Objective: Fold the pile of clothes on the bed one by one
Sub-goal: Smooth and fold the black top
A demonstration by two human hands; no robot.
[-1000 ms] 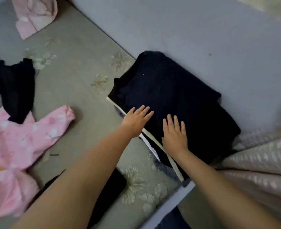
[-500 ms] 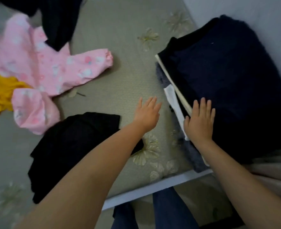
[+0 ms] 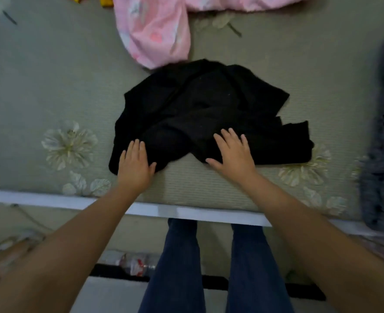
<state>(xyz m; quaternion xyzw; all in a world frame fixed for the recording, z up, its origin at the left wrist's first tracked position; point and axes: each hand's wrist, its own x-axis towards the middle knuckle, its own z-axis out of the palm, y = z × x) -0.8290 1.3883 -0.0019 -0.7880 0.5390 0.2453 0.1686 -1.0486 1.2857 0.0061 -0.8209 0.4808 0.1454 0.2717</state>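
Nearest you, your legs in dark blue jeans (image 3: 182,263) stand against the white bed rail (image 3: 51,199), with a clear plastic bottle (image 3: 134,264) lying on the floor beside them. Past the rail, both of your hands lie flat with fingers straight and spread, gripping nothing: your left hand (image 3: 135,164) presses the near left corner of the black garment (image 3: 200,109), your right hand (image 3: 232,152) its near edge. That garment is a soft, matte, crumpled heap in the middle of the bed (image 3: 40,86), whose grey-green ribbed cover carries pale printed flowers. Beyond it lies a pink printed garment (image 3: 155,30), just touching the black one. A blurred grey fuzzy fabric (image 3: 380,154) sits at the right edge.
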